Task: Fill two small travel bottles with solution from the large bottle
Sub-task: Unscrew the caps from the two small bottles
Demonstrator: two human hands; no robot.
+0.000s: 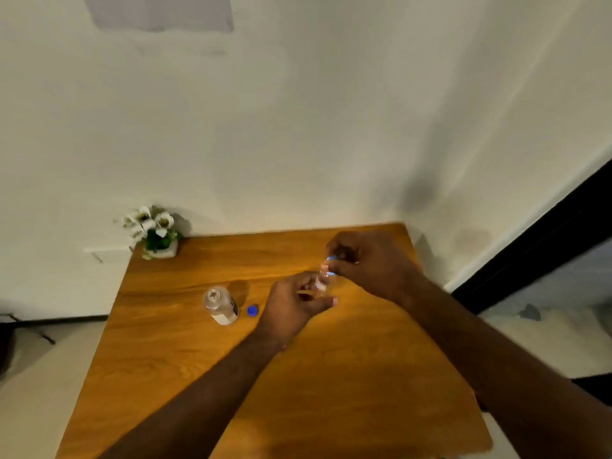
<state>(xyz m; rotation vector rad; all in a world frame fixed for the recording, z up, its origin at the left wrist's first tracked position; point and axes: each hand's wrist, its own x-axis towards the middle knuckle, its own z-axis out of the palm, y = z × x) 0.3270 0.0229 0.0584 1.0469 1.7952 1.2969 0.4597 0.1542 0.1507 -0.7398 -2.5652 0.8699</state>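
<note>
A large clear bottle [221,304] with a white label stands uncapped at the table's middle left. Its blue cap [252,310] lies on the wood just to its right. My left hand [293,303] grips a small clear travel bottle [322,281] above the table. My right hand [367,261] is directly over that bottle's neck, its fingers pinched on a small blue cap [332,258]. Whether the cap touches the neck is blurred. A second small bottle is not in sight.
The wooden table [298,376] stands against a white wall. A small white pot of artificial white flowers [153,231] sits at the back left corner. A dark frame [543,240] runs diagonally at the right, beyond the table's edge.
</note>
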